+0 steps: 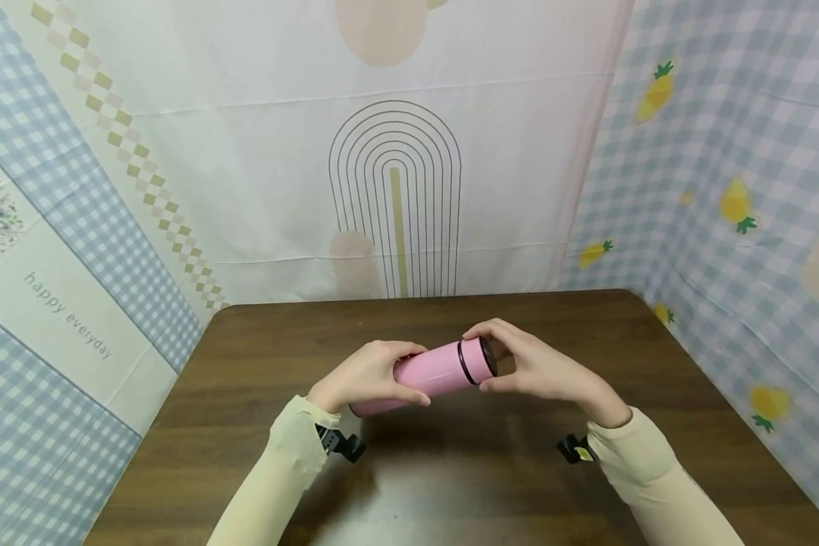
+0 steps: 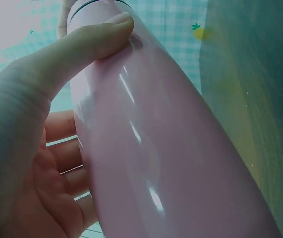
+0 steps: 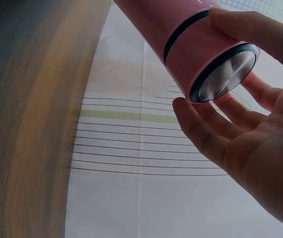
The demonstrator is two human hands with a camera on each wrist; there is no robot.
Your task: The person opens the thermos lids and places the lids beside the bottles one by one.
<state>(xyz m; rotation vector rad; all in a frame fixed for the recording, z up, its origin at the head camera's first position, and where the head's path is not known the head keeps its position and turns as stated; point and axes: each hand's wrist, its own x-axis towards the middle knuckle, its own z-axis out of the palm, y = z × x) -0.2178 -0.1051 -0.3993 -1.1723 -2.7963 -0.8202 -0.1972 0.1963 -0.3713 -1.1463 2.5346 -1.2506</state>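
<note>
A pink thermos bottle (image 1: 437, 371) is held tilted over the table, its lid end up and to the right. My left hand (image 1: 375, 373) grips the body, with the thumb across the front and the other fingers behind, as the left wrist view shows on the bottle (image 2: 146, 129). At the upper end, my right hand (image 1: 539, 364) holds the pink lid (image 1: 478, 360) between thumb and fingers. A black ring marks the seam below the lid. The right wrist view shows the lid's shiny metal top (image 3: 228, 74) with a dark rim, the fingers curved around it.
The brown wooden table (image 1: 280, 341) lies under both hands. Behind it hangs a pale cloth (image 1: 266, 189) with arch lines, and blue checked cloth (image 1: 710, 136) covers the right side. A small black device (image 1: 341, 442) sits at the left wrist, another (image 1: 576, 449) at the right.
</note>
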